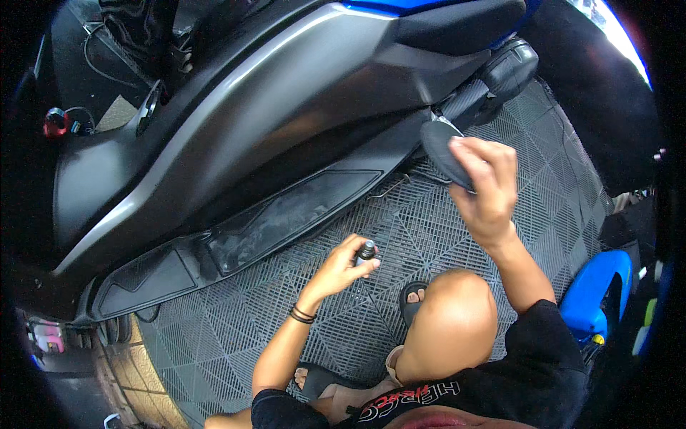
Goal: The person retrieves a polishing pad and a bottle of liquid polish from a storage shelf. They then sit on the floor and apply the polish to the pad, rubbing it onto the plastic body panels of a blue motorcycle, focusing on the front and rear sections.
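My left hand point(340, 265) is closed around a small dark bottle point(366, 254) with a light top, held upright above the floor. My right hand point(487, 185) grips the edge of a round black pad point(445, 153) between thumb and fingers. The pad is beside the rear lower side of a motor scooter point(300, 91) with matte grey panels and a blue upper part; I cannot tell whether they touch. Below the side panel runs the scooter's black footboard point(289, 220), which has pale smudges.
Grey slatted plastic tiles point(429, 236) cover the floor. A metal stand bar point(394, 185) sticks out beneath the scooter. To my right is a blue plastic object point(595, 295) with a yellow part. A person's dark-clothed leg point(136, 32) shows beyond the scooter. Tan edging point(144, 370) borders the tiles.
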`<state>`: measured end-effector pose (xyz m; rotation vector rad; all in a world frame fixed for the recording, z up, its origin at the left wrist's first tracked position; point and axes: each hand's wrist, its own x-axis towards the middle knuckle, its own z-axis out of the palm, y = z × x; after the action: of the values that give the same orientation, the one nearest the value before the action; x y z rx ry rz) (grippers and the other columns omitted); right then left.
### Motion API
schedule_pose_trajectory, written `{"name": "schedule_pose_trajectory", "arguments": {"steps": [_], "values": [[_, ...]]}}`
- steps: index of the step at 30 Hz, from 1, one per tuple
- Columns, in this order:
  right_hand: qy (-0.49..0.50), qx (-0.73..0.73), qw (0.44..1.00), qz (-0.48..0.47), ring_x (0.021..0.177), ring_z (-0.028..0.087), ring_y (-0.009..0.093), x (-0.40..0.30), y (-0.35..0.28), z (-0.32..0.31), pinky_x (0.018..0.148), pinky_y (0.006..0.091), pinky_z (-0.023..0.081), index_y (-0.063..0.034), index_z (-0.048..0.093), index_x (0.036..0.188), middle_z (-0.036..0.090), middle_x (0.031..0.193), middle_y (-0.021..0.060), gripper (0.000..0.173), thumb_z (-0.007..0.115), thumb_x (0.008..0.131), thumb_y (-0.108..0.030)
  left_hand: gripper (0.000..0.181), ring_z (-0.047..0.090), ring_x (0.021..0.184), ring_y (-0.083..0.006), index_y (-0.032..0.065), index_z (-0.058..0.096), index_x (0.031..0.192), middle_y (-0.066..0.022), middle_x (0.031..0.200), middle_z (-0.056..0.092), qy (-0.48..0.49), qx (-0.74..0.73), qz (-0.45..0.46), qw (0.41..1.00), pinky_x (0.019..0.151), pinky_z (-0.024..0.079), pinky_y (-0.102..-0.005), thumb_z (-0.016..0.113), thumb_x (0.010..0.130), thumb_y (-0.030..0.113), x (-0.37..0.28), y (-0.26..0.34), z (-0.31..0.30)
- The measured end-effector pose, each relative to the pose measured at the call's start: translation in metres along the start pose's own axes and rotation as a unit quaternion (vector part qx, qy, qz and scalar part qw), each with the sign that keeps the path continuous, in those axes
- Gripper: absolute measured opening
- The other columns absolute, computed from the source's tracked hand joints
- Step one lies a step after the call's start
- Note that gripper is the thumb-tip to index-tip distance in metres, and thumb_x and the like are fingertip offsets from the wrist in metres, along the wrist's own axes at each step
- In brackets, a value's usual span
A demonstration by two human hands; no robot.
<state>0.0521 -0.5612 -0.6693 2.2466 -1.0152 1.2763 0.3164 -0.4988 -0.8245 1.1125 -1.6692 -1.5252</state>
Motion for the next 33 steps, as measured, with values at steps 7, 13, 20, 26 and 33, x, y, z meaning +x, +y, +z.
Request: {"name": "schedule_pose_trajectory", "arguments": {"steps": [7, 13, 20, 26, 33], "values": [[-0.139, -0.045, 0.986, -0.075, 0.105, 0.059, 0.03, -0.032, -0.025, 0.124, 0.091, 0.0401, 0.05, 0.001, 0.063, 0.105, 0.062, 0.111, 0.0134, 0.03, 0.057, 0.079, -0.013, 0.027, 0.06, 0.082, -0.0104, -0.0008, 0.06, 0.11, -0.0042, 0.098, 0.055, -0.056, -0.097, -0.018, 0.994, 0.065, 0.057, -0.0257, 0.072, 0.092, 0.015, 0.005, -0.076, 0.04], [-0.019, -0.072, 0.997, -0.01, 0.098, 0.062, 0.031, -0.014, -0.007, 0.122, 0.089, 0.0418, 0.05, -0.0018, 0.066, 0.099, 0.065, 0.103, 0.0112, 0.022, 0.059, 0.078, -0.007, 0.032, 0.063, 0.084, -0.0129, -0.0043, 0.058, 0.111, -0.007, 0.101, 0.056, -0.021, -0.119, -0.066, 0.99, 0.062, 0.058, -0.0265, 0.071, 0.092, 0.019, -0.01, -0.125, 0.046], [0.009, -0.062, 0.996, 0.058, 0.1, 0.061, 0.033, -0.027, 0.003, 0.109, 0.089, 0.0418, 0.05, -0.0025, 0.07, 0.103, 0.064, 0.103, 0.0146, 0.033, 0.062, 0.072, 0.003, 0.032, 0.062, 0.082, -0.0125, -0.005, 0.058, 0.11, -0.0068, 0.099, 0.058, 0.011, -0.133, -0.099, 0.986, 0.063, 0.059, -0.0269, 0.071, 0.092, 0.018, -0.019, -0.144, 0.052], [-0.027, -0.005, 1.0, 0.001, 0.101, 0.063, 0.03, -0.028, -0.017, 0.135, 0.091, 0.0425, 0.051, -0.0013, 0.068, 0.1, 0.066, 0.1, 0.0124, 0.024, 0.062, 0.077, -0.004, 0.026, 0.061, 0.082, -0.0107, -0.0012, 0.059, 0.109, -0.0045, 0.098, 0.061, 0.034, -0.13, -0.108, 0.985, 0.065, 0.059, -0.026, 0.07, 0.093, 0.017, -0.006, -0.171, 0.069], [0.064, 0.037, 0.994, 0.084, 0.108, 0.06, 0.035, -0.013, -0.021, 0.135, 0.098, 0.0434, 0.047, 0.0007, 0.066, 0.108, 0.063, 0.107, 0.0153, 0.045, 0.057, 0.065, 0.011, 0.027, 0.063, 0.081, -0.0142, -0.0047, 0.059, 0.107, -0.0097, 0.1, 0.06, 0.105, -0.127, -0.08, 0.983, 0.062, 0.059, -0.0279, 0.07, 0.093, 0.016, -0.003, -0.192, 0.07]]}}
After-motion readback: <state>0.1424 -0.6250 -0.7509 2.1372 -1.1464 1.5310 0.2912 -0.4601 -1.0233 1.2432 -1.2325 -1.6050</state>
